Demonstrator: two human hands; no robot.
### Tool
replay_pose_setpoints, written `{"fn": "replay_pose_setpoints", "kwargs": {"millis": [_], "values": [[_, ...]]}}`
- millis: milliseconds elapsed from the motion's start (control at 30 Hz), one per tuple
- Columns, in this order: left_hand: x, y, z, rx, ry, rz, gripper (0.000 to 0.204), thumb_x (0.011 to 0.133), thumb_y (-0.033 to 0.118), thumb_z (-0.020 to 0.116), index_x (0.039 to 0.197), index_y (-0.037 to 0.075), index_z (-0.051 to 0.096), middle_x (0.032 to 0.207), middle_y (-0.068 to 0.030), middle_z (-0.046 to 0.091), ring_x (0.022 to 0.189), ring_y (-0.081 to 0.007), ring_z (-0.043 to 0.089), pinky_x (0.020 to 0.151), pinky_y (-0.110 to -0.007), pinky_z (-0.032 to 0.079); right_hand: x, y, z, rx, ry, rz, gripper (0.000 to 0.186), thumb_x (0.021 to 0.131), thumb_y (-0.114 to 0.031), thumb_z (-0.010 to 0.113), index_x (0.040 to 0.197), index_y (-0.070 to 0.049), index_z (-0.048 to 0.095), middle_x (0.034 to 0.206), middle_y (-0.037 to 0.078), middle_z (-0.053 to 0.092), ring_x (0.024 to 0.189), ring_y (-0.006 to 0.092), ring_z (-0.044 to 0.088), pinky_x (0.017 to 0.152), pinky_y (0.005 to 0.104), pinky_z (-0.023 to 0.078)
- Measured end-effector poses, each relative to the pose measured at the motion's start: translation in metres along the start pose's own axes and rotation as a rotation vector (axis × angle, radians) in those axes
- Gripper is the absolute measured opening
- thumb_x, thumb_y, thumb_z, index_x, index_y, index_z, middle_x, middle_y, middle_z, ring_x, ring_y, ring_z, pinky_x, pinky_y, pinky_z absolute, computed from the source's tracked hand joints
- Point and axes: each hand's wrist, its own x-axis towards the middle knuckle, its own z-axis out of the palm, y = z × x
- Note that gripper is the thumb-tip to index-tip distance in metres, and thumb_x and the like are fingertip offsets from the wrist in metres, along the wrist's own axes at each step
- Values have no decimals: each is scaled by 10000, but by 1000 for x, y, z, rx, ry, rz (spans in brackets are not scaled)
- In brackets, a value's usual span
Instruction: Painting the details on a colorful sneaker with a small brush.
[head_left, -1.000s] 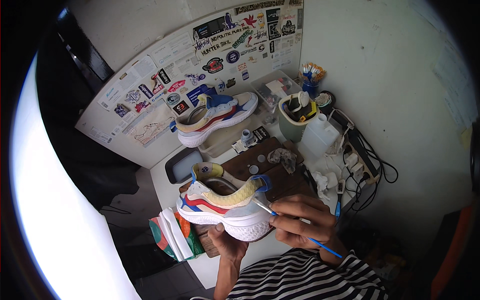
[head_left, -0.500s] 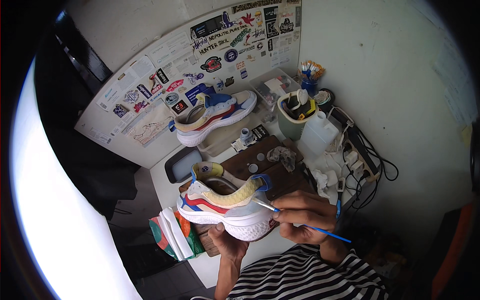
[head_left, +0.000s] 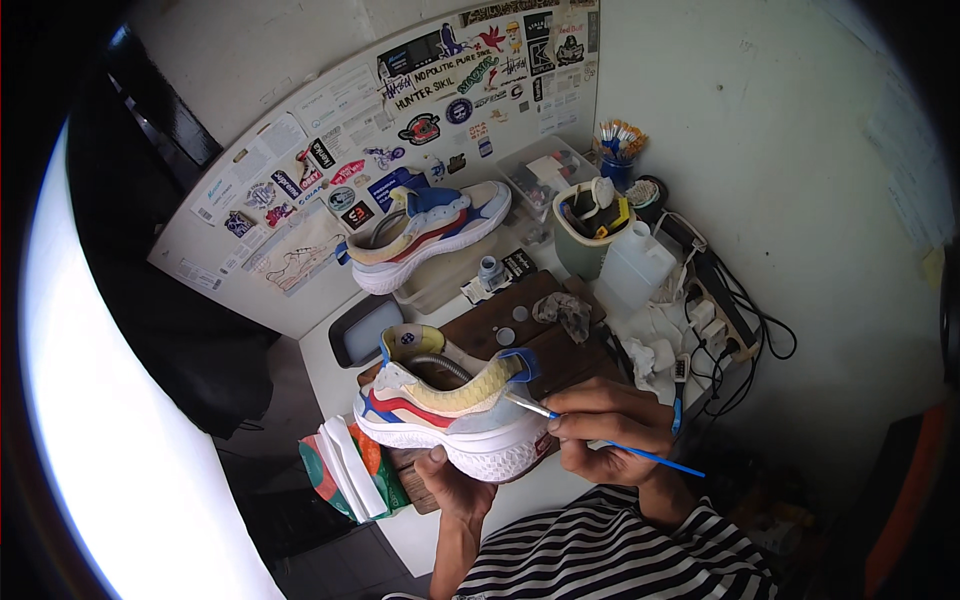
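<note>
My left hand (head_left: 455, 487) grips a multicoloured sneaker (head_left: 450, 412) from below, its thumb against the white sole and the other fingers hidden. The shoe has a red wavy stripe, a yellow collar and a blue heel tab, with a metal spring-like coil inside it. Between the fingers of my right hand (head_left: 612, 430) is a thin blue-handled paintbrush (head_left: 650, 457). The brush tip touches, or nearly touches, the pale side of the heel below the collar. A matching sneaker (head_left: 430, 232) rests on a clear plastic box behind.
A wooden board (head_left: 490, 318) lies under the sneaker, bearing a crumpled cloth (head_left: 563, 316) and small round lids. Beyond it are an open paint jar (head_left: 491, 272), a dark tray (head_left: 367, 332), a green bin (head_left: 580, 232), a white jug (head_left: 638, 266) and a jar of brushes (head_left: 617, 172). A tissue pack (head_left: 350, 470) sits left.
The brush and my right hand have shifted very slightly at the heel. My left hand and the sneaker stay almost in place.
</note>
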Motion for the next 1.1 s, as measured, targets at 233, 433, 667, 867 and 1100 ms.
{"fn": "replay_pose_setpoints", "kwargs": {"millis": [233, 433, 667, 867, 1100], "values": [[0, -2, 5, -15, 0, 25, 789, 766, 491, 674, 1402, 77, 460, 1294, -90, 607, 1170, -268, 609, 1025, -443, 496, -1, 4, -4, -1, 47, 40, 123, 833, -27, 729, 945, -11, 683, 913, 155, 714, 661, 214, 686, 562, 295, 563], [-1, -1, 4, -29, -1, 21, 780, 774, 480, 670, 1408, 80, 455, 1303, -92, 604, 1184, -272, 604, 1039, -459, 487, -5, 8, -8, 0, 59, 79, 115, 845, -57, 732, 938, -15, 679, 895, 144, 715, 658, 211, 691, 557, 288, 557], [0, -1, 3, -44, -27, 28, 780, 783, 467, 670, 1416, 71, 443, 1316, -108, 593, 1194, -284, 596, 1041, -467, 485, -1, -7, -3, -20, 42, 21, 155, 791, 2, 724, 940, 0, 683, 904, 155, 709, 688, 251, 705, 593, 312, 587], [1, -2, 2, -69, -56, 14, 761, 804, 460, 666, 1413, 62, 443, 1318, -112, 592, 1196, -284, 597, 1040, -456, 488, 4, -13, -5, -152, -47, -42, 216, 757, 34, 726, 965, -7, 686, 962, 148, 699, 750, 266, 709, 646, 346, 611], [0, -2, -6, -96, -32, -22, 789, 742, 372, 715, 1418, 57, 456, 1343, -106, 594, 1232, -289, 576, 1083, -452, 447, 0, -18, -1, -137, -135, -70, 302, 677, 45, 748, 965, -9, 676, 956, 143, 692, 748, 267, 705, 657, 359, 613]]}}
